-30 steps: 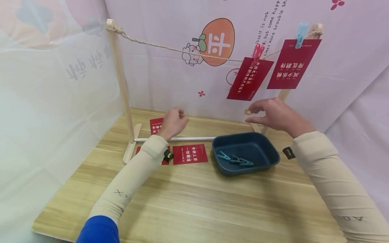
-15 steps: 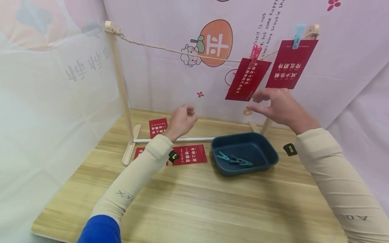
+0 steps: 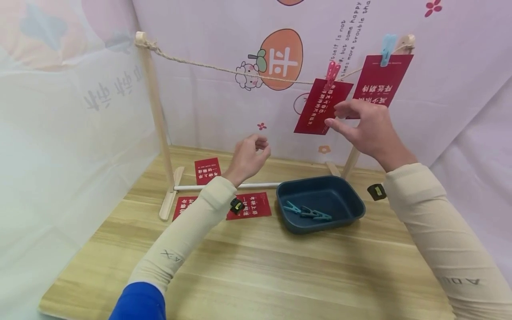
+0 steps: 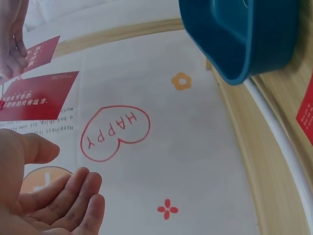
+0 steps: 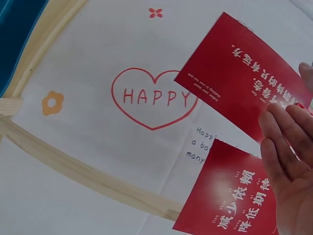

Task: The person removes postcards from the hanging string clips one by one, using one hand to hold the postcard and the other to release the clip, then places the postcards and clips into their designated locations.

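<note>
My right hand [image 3: 370, 129] is raised in front of two red cards on the rope, thumb and fingers apart with nothing between them. One red card [image 3: 320, 109] hangs from a pink clothespin [image 3: 331, 73]. The other red card [image 3: 384, 73], partly behind my hand, hangs from a light blue clothespin [image 3: 387, 50]. Whether the hand touches either card I cannot tell. My left hand [image 3: 249, 155] hovers above the table near the white bar, loosely curled and holding nothing. In the left wrist view its fingers [image 4: 73, 196] are relaxed.
A twine rope [image 3: 224, 70] spans a wooden frame [image 3: 156, 111]. A dark blue basin [image 3: 288, 222] holds several clothespins [image 3: 316, 214]. Red cards [image 3: 252, 205] lie near the frame's white bar [image 3: 262, 185], one partly behind the left forearm. A printed cloth [image 3: 224, 111] hangs behind.
My right hand has risen toward the hanging cards and now covers part of the right one. My left hand has moved right, uncovering more of the card behind the bar.
</note>
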A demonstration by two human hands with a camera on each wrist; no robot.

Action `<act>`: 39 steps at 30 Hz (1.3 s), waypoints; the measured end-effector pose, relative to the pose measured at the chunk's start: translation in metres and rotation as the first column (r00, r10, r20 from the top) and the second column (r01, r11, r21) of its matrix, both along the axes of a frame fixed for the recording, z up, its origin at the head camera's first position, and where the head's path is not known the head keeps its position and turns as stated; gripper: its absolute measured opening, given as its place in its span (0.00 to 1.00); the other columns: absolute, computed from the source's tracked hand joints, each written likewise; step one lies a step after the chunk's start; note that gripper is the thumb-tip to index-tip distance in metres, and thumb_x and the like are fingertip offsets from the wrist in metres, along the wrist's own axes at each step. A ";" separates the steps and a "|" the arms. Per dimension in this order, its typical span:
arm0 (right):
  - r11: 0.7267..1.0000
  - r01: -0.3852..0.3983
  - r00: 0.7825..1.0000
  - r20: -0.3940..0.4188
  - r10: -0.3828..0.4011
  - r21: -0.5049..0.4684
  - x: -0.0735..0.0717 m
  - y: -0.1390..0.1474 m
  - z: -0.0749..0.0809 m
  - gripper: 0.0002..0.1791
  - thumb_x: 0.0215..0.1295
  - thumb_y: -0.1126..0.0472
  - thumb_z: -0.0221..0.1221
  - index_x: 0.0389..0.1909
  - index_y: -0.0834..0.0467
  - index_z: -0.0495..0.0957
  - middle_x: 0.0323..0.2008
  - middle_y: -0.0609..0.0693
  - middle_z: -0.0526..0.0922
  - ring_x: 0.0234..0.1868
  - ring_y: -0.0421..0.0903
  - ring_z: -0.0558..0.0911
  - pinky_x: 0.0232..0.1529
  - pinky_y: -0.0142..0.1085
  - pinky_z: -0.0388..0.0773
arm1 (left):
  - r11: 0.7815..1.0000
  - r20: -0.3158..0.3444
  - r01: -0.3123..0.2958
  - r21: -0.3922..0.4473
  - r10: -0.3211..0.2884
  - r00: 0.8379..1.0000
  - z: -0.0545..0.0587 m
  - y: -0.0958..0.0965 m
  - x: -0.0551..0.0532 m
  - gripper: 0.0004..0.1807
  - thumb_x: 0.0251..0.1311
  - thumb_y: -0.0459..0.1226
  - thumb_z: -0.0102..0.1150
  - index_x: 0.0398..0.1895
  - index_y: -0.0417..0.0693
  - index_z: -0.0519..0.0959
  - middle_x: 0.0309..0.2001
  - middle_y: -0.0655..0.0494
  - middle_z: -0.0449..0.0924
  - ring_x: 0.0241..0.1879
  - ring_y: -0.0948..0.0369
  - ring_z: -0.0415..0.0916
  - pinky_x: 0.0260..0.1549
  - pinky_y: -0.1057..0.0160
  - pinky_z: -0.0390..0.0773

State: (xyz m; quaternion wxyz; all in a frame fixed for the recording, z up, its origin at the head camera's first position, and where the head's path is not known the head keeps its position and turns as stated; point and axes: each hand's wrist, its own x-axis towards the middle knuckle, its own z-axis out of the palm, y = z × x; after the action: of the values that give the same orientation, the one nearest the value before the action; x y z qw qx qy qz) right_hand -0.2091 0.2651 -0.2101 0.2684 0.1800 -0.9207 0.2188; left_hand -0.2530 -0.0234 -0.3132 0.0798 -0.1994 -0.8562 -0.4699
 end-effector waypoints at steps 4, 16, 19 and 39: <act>0.999 0.026 1.000 -0.007 -0.027 -0.034 -0.002 -0.003 0.005 0.26 0.68 0.50 0.71 0.61 0.60 0.83 0.55 0.62 0.88 0.55 0.63 0.88 0.58 0.60 0.85 | 1.000 -0.014 -0.001 0.015 0.001 1.000 0.002 0.006 -0.001 0.20 0.75 0.39 0.60 0.65 0.40 0.78 0.59 0.47 0.86 0.61 0.53 0.82 0.67 0.55 0.80; 0.990 0.104 0.995 0.000 -0.105 -0.100 -0.004 -0.006 0.020 0.29 0.70 0.43 0.67 0.66 0.55 0.82 0.59 0.57 0.88 0.58 0.58 0.88 0.63 0.40 0.84 | 0.998 -0.081 0.018 0.061 -0.013 0.997 0.009 0.030 -0.012 0.19 0.75 0.38 0.61 0.63 0.39 0.78 0.57 0.45 0.86 0.59 0.53 0.83 0.66 0.57 0.81; 0.987 0.119 0.993 0.002 -0.120 -0.107 -0.007 -0.006 0.023 0.29 0.71 0.42 0.66 0.67 0.53 0.81 0.60 0.56 0.88 0.59 0.57 0.88 0.62 0.46 0.85 | 0.998 -0.082 0.017 0.058 -0.012 0.997 0.009 0.035 -0.013 0.19 0.74 0.38 0.62 0.63 0.39 0.79 0.58 0.45 0.86 0.59 0.53 0.83 0.65 0.58 0.81; 0.969 0.200 0.979 0.075 -0.191 -0.142 -0.023 -0.014 0.054 0.31 0.75 0.40 0.59 0.73 0.48 0.76 0.67 0.51 0.84 0.67 0.54 0.84 0.70 0.50 0.79 | 0.992 -0.129 0.023 0.123 -0.007 0.992 0.014 0.063 -0.021 0.19 0.72 0.39 0.66 0.62 0.40 0.81 0.59 0.46 0.86 0.59 0.54 0.84 0.63 0.59 0.83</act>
State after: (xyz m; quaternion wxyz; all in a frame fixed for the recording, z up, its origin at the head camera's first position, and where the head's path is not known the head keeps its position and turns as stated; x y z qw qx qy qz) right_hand -0.2317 0.2515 -0.1560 0.2735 0.0609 -0.9227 0.2647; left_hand -0.2738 0.0393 -0.2991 0.1431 -0.2304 -0.8170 -0.5089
